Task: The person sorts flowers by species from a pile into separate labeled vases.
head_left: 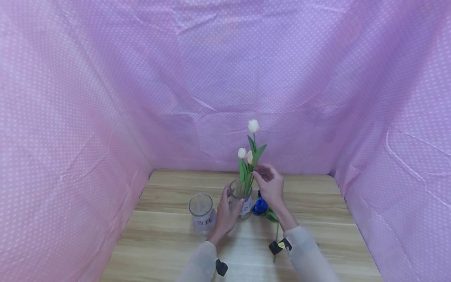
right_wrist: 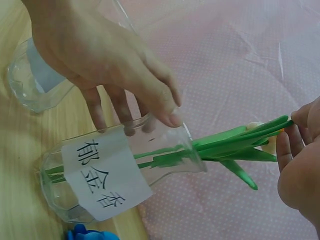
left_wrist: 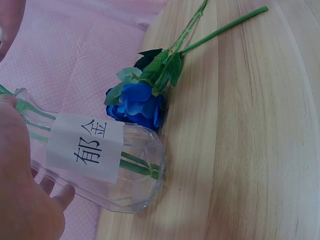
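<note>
My left hand [head_left: 225, 217] grips a clear glass vase [head_left: 235, 201] near its rim, thumb and fingers on opposite sides. The vase carries a white paper label [left_wrist: 85, 147] with Chinese characters. In it stand a white tulip [head_left: 242, 153] and a pink tulip [head_left: 249, 157], while green stems [left_wrist: 137, 165] reach down to the base in the left wrist view. Above the rim, my right hand [head_left: 273, 188] pinches the lower part of a taller white tulip [head_left: 253, 126]. That tulip's head rises over the other two.
A second labelled glass vase [head_left: 201, 211] stands to the left on the wooden table [head_left: 169, 243]. Blue roses [left_wrist: 137, 105] with long stems lie right of the held vase, below my right forearm. Pink dotted cloth [head_left: 225, 78] walls in the back and sides.
</note>
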Available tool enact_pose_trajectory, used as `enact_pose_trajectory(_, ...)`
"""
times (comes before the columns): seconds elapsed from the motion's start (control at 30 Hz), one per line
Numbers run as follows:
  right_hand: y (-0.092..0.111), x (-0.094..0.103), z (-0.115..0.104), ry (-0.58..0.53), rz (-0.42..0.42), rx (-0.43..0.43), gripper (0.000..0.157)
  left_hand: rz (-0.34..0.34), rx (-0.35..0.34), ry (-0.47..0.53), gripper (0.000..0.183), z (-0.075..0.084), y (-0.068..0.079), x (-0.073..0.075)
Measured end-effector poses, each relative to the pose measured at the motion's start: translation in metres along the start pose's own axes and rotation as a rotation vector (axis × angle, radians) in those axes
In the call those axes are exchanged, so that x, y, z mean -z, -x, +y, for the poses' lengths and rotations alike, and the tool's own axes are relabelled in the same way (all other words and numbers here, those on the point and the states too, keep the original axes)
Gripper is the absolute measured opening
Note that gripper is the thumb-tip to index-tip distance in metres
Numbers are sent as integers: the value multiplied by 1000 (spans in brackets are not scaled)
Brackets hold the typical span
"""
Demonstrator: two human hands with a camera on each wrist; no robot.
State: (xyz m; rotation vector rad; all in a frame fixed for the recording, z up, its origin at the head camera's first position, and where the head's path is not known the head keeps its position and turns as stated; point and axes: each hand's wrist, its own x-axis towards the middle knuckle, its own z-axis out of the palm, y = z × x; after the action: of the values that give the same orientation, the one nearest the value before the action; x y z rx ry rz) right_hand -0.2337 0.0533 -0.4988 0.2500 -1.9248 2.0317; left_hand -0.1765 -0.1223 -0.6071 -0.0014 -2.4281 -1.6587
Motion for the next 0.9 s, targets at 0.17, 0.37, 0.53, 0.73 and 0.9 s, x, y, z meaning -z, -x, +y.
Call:
enact_pose_trajectory(0.17,5,-1,7,4,11,-11,28,-3,5,3,82,0,0,0)
enact_pose_trajectory(0.37,12,-1,15,16,8,-25,29,-1,4,5,81,0,0,1)
enact_pose_trajectory(0.53,17,-1,24,31,-5,-55,29,0,2,3,83,0,0,0)
enact_pose_trajectory(0.73,24,-1,35,44,-15,-68,27,5,0,3,83,1,0,0)
enact_pose_trajectory(0.9,29,-1,39,79,-13,-82,28,9,-8,2,82,1,0,-1)
